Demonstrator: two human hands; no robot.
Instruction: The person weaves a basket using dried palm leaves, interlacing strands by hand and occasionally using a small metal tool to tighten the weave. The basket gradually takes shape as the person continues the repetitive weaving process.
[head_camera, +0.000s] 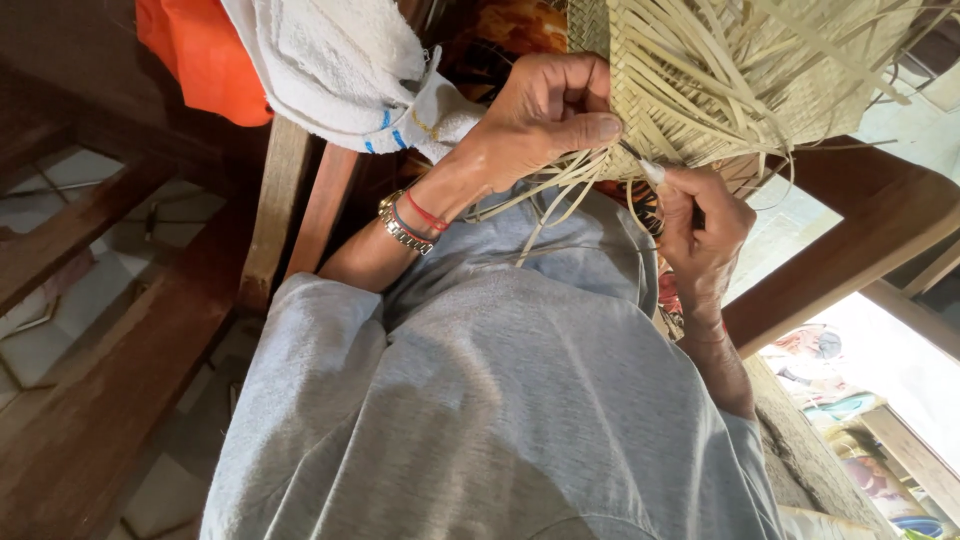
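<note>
Woven basket (720, 70) up top right of centre, flat pale straw strips plaited tight in a checker pattern, with loads of loose unwoven ends (570, 190) fanning out and drooping down below the edge. Dry, stiff, ribbon-like stuff. Left hand (545, 115) at top centre, fingers curled over the basket's lower left edge, thumb pressed flat along the weave, clamping basket and a bunch of loose strips together. Metal watch (400, 228) plus red cord band (428, 213) on that wrist. Right hand (700, 225) just below the basket, right of centre, fingers clenched tight around a thin dark tool (640, 160) with a whitish wrapped bit, tip poking into the weave right beside the left thumb. Soft grey shirt (500, 400) filling the lower middle. White terry towel (340, 70) with blue stitching and orange cloth (205, 60) upper left. Brown wooden beams (90, 330) down the left side, smooth and worn.
</note>
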